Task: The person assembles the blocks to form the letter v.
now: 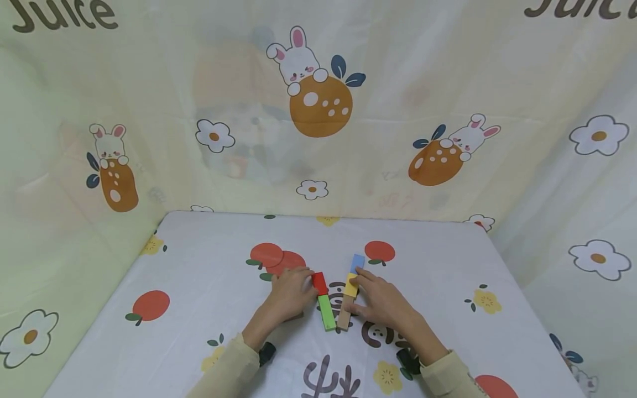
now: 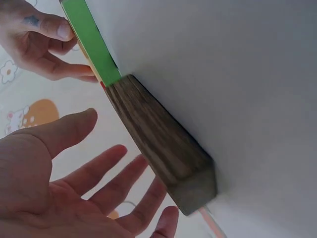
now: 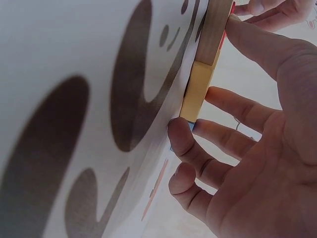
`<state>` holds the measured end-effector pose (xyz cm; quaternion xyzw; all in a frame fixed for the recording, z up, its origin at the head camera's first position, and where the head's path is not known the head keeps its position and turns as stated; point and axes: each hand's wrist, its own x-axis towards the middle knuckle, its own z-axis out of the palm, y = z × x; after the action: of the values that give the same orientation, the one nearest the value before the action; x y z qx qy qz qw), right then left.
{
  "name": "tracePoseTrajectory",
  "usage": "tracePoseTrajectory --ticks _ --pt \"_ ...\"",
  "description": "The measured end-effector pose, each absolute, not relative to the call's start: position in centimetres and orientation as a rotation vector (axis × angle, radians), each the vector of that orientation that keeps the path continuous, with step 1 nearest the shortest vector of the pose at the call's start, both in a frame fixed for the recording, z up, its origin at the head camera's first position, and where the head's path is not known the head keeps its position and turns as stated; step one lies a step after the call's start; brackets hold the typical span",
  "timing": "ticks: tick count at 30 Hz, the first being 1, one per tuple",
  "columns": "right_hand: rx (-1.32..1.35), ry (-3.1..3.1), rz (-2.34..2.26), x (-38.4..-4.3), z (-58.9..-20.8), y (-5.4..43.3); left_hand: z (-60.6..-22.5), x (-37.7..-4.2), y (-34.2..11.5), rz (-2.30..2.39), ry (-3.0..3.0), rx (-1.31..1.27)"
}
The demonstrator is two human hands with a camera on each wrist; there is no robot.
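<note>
In the head view, my left hand (image 1: 290, 294) is at the left side of a red block (image 1: 320, 283), its fingertips right at the edge. A green block (image 1: 327, 313) lies end to end with the red one. A dark brown wooden block (image 2: 158, 144) sits by my spread left fingers and is mostly hidden under that hand from above. My right hand (image 1: 385, 303) touches the other row from the right side, thumb at the tan wooden block (image 1: 344, 313) and fingers by the yellow block (image 1: 350, 286). The blue block (image 1: 357, 263) tops that row.
The two rows lean toward each other at the near end, on a white tablecloth (image 1: 199, 298) printed with fruit, flowers and dark figures. Patterned curtains (image 1: 239, 77) hang behind and on both sides of the table. Dark wrist-worn pieces (image 1: 409, 362) sit at both cuffs.
</note>
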<state>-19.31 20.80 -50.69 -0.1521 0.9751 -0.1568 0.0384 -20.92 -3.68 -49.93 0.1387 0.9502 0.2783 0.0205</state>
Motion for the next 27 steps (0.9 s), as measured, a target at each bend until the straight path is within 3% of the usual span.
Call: tracePoseTrajectory --ticks 10,19,27 --pt "-0.473 2.984 -0.504 -19.3 -50.8 20.8 -49.2 -20.8 -6.4 0.964 2.837 0.570" --pt "-0.478 2.987 -0.509 -19.3 -50.5 20.9 -48.5 -21.2 -9.0 0.819 2.586 0.931" --pt "-0.457 2.970 -0.510 -19.2 -50.5 20.8 -48.0 -20.6 -10.0 0.629 2.509 0.931"
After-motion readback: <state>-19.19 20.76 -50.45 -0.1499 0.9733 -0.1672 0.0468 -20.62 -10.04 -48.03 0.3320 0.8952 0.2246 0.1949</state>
